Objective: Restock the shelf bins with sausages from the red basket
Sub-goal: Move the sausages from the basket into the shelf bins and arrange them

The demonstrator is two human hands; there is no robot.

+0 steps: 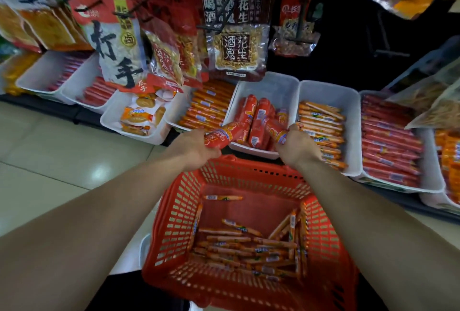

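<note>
Your left hand [193,145] has its fingers curled tight round the near end of 1 thick red sausage [225,133], which slants across the near left corner of the middle white bin [273,86]. Your right hand [297,146] grips the other thick sausage [275,130] the same way at the bin's near right corner, its free end pointing in over the pile of thick sausages [257,121] that lies toward the bin's near wall. The far end of that bin shows bare white.

Just right of it, wall against wall, the neighbouring bin [331,94] holds thin orange sausages [321,121] stacked along its left side.

Below your wrists sits the red basket [174,223], its far rim just under the middle bin's near edge. Loose thin sausages [244,248] are heaped toward its near right corner, and 1 lies alone by the far wall. Snack bags [239,36] hang above the bins.
</note>
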